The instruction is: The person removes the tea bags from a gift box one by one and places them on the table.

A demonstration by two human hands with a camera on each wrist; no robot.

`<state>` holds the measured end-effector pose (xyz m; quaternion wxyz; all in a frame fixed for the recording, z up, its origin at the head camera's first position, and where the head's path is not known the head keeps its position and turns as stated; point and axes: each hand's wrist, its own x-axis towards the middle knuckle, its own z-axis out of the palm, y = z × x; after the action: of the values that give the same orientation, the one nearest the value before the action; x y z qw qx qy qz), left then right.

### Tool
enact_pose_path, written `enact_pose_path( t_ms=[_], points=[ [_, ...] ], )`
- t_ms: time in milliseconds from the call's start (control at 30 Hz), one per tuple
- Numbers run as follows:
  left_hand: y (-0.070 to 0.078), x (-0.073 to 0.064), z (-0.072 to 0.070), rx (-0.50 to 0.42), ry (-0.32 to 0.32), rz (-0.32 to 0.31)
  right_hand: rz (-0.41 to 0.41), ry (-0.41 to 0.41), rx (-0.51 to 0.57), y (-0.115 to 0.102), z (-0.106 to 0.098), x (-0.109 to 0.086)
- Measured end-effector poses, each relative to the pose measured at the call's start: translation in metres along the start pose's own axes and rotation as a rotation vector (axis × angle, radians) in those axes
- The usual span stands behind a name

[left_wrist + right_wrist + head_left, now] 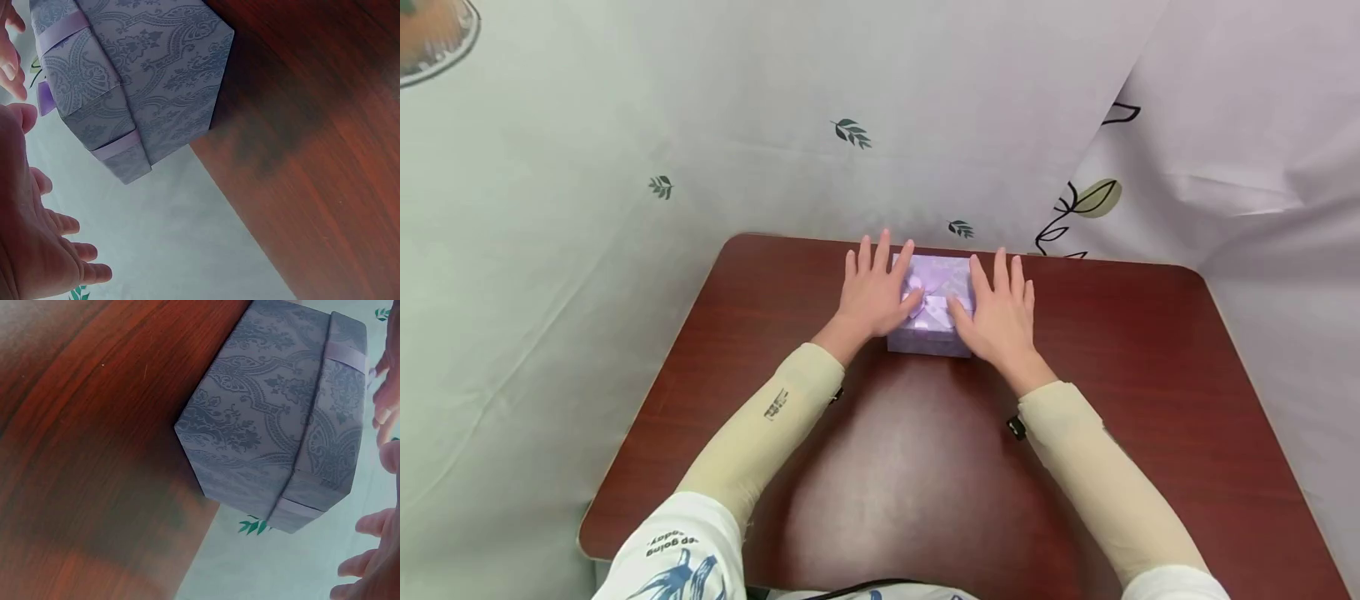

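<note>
Flanking the bow (934, 308) on a purple box (928, 340), both hands (874, 296) (1002, 323) are apart, fingers (882, 252) spread, a leaf-printed curtain (752, 125) behind.

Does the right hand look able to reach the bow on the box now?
Probably yes: the right hand has its thumb toward the bow, nothing visible between them; the left hand is on the other side.

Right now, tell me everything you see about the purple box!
The purple box looks like patterned cardboard with pale swirly flowers. Its lid is on, with a ribbon and bow. It sits upright on the table near the far edge. The left grip and right grip hover above it, seemingly not touching.
</note>
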<state>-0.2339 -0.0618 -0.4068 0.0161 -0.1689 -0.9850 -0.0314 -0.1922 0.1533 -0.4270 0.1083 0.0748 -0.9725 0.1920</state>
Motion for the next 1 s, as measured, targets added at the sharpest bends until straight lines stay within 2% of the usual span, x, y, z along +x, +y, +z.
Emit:
enact_pose_path(
  t_ms=[200, 467, 600, 767, 1000],
  points=[
    [-0.007, -0.011, 0.009, -0.086, -0.007, 0.020, 0.017, -0.055, 0.056, 0.005, 0.001, -0.012],
    [-0.020, -0.020, 0.024, -0.301, -0.118, 0.079, 0.027, -0.208, 0.142, 0.017, 0.006, -0.022],
    [-0.025, -0.021, 0.029, -0.373, -0.147, 0.115, -0.011, -0.220, 0.237, 0.023, 0.010, -0.023],
    [-0.027, -0.022, 0.035, -0.382, -0.106, 0.139, -0.081, -0.172, 0.344, 0.029, 0.015, -0.023],
    [-0.029, -0.023, 0.041, -0.402, -0.013, 0.150, -0.105, -0.133, 0.375, 0.029, 0.018, -0.022]
  ],
)
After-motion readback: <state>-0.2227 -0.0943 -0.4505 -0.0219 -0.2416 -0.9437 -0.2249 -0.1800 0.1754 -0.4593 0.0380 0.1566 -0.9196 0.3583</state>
